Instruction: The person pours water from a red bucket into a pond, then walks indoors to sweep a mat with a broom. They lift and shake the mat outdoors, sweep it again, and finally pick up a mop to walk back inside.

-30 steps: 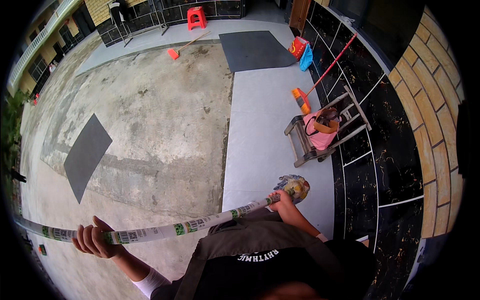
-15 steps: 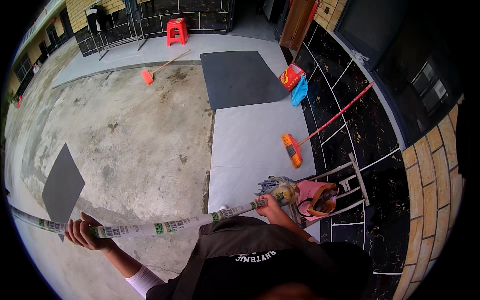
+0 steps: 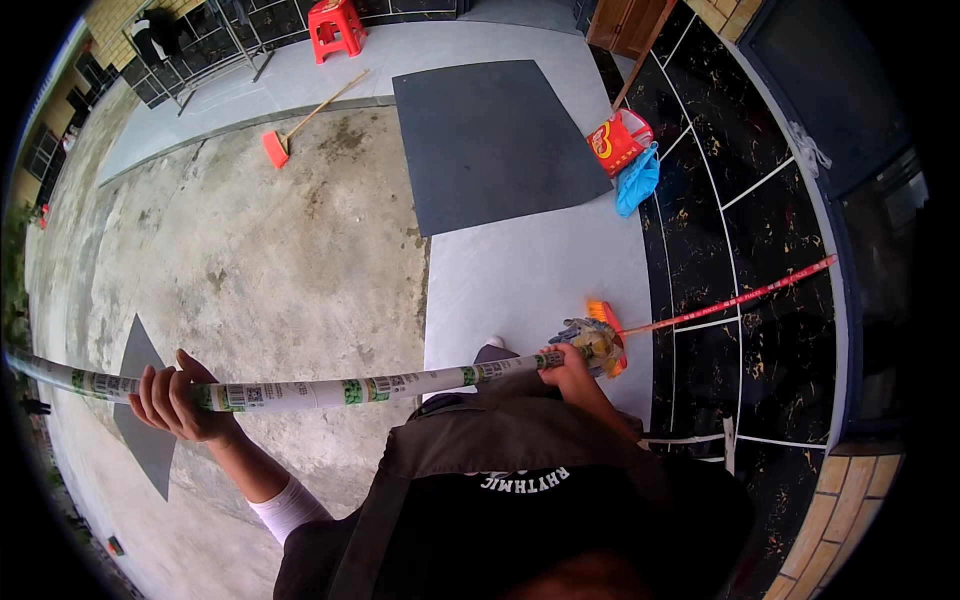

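A long mop handle (image 3: pixel 300 395), wrapped in white film with green printed patches, lies across in front of my body and runs out past the left rim of the picture. My left hand (image 3: pixel 180 402) is closed round it on the left. Near its right end, my right hand (image 3: pixel 563 369) grips the handle close to the mop head (image 3: pixel 592 345), a bundle of grey-blue and yellowish strips. Behind the mop head stands an orange-bristled broom (image 3: pixel 606 315), partly covered by it, its red stick leaning on the black tiled wall.
A dark mat (image 3: pixel 500 145) lies across the pale walkway (image 3: pixel 535 260). Beside the wall are a red bag (image 3: pixel 619 141) and a blue bag (image 3: pixel 637 183). Farther off are a second broom (image 3: pixel 276 149), a red stool (image 3: pixel 336 28) and a clothes rack (image 3: pixel 215 70). Another dark sheet (image 3: pixel 150 440) lies at left.
My view has shifted forward along the walkway. The mop handle is more level, its left end higher in view. The pink bag on the ladder-like frame has gone out of sight behind my body.
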Action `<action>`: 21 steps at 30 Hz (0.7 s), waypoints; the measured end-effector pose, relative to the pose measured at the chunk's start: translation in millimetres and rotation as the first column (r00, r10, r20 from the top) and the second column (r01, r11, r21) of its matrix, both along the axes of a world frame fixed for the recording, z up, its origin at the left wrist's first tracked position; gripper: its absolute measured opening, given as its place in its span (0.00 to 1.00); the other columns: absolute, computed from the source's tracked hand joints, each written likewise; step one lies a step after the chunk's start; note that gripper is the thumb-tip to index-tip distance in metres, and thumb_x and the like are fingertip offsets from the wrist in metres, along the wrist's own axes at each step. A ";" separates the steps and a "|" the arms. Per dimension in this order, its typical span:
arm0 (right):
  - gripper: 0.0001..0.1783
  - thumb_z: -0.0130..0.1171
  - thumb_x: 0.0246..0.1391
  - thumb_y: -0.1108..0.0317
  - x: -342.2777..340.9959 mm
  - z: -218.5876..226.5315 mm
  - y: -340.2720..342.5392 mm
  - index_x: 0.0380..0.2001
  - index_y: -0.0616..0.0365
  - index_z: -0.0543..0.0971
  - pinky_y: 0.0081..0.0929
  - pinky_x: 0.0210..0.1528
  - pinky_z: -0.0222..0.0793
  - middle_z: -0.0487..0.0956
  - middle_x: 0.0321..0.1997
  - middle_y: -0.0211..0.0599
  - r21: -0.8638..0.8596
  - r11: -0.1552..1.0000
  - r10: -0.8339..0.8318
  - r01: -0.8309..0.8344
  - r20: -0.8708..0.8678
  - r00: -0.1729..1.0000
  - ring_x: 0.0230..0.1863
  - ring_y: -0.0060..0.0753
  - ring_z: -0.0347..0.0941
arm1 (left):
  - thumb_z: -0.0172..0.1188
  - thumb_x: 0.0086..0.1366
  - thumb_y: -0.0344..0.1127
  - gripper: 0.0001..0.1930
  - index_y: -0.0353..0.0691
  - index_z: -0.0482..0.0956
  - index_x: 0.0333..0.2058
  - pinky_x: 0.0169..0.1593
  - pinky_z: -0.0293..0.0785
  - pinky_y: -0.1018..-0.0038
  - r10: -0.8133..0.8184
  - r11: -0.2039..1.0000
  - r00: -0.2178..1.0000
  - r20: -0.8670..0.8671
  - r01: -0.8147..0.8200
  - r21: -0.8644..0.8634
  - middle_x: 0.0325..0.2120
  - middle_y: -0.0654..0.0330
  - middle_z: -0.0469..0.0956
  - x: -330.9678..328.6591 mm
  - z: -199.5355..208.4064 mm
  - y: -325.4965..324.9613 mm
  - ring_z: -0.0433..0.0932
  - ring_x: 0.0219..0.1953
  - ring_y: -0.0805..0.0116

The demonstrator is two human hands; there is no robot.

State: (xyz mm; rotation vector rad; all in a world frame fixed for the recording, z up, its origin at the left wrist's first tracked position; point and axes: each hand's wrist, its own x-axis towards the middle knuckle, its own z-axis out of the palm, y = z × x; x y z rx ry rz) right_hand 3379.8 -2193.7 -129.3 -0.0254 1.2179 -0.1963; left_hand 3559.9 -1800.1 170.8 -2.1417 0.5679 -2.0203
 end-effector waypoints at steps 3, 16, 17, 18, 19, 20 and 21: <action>0.07 0.45 0.38 0.74 66.1 0.2 -56.1 0.11 0.58 0.64 0.30 0.31 0.67 0.67 0.14 0.33 0.048 0.999 0.015 -0.018 0.061 0.998 0.18 0.30 0.65 | 0.62 0.43 0.27 0.10 0.43 0.67 0.17 0.44 0.62 0.66 0.038 0.999 0.999 0.009 -0.038 -0.011 0.19 0.64 0.70 53.3 10.1 -51.8 0.73 0.29 0.66; 0.02 0.45 0.38 0.75 376.6 12.9 -290.1 0.16 0.60 0.66 0.32 0.34 0.67 0.69 0.18 0.36 0.022 0.996 -0.089 0.088 0.036 0.995 0.21 0.32 0.66 | 0.62 0.43 0.26 0.11 0.43 0.66 0.18 0.46 0.61 0.65 -0.050 0.992 0.999 0.017 0.051 -0.117 0.20 0.63 0.70 420.8 -28.6 -295.5 0.72 0.31 0.65; 0.03 0.45 0.38 0.75 393.4 17.4 -314.5 0.16 0.60 0.66 0.32 0.34 0.67 0.69 0.18 0.36 -0.016 0.995 -0.094 0.094 0.041 0.995 0.21 0.32 0.66 | 0.62 0.43 0.25 0.11 0.43 0.66 0.18 0.46 0.62 0.66 -0.058 0.991 0.998 -0.029 0.054 -0.121 0.19 0.63 0.70 446.2 -25.0 -320.4 0.72 0.31 0.64; 0.03 0.45 0.38 0.75 411.4 16.3 -333.6 0.15 0.59 0.66 0.32 0.34 0.67 0.69 0.18 0.36 -0.036 0.993 -0.111 0.114 0.055 0.992 0.21 0.32 0.66 | 0.62 0.42 0.25 0.11 0.43 0.66 0.19 0.46 0.62 0.66 -0.079 0.992 0.996 -0.052 0.073 -0.101 0.19 0.63 0.69 475.8 -15.9 -350.0 0.72 0.31 0.64; 0.03 0.45 0.38 0.75 428.5 16.8 -354.4 0.15 0.59 0.66 0.31 0.33 0.67 0.69 0.17 0.35 -0.056 0.990 -0.128 0.132 0.070 0.989 0.21 0.32 0.66 | 0.62 0.43 0.25 0.11 0.43 0.66 0.18 0.46 0.62 0.66 -0.136 0.986 0.990 -0.028 0.132 -0.103 0.19 0.64 0.69 505.4 -11.2 -377.7 0.72 0.31 0.65; 0.06 0.43 0.39 0.72 452.9 20.1 -376.6 0.13 0.58 0.64 0.32 0.33 0.67 0.68 0.16 0.35 -0.023 0.984 -0.176 0.177 0.034 0.984 0.21 0.34 0.66 | 0.62 0.43 0.26 0.11 0.43 0.66 0.18 0.46 0.62 0.66 -0.165 0.983 0.986 -0.032 0.162 -0.088 0.19 0.64 0.69 532.1 -1.3 -403.9 0.72 0.31 0.65; 0.06 0.43 0.39 0.72 476.2 24.6 -395.8 0.13 0.58 0.64 0.31 0.32 0.67 0.68 0.15 0.34 -0.039 0.980 -0.192 0.193 0.043 0.981 0.20 0.34 0.66 | 0.62 0.43 0.26 0.11 0.43 0.66 0.18 0.46 0.62 0.67 -0.195 0.978 0.980 -0.031 0.192 -0.086 0.19 0.65 0.69 559.5 2.1 -428.1 0.72 0.31 0.66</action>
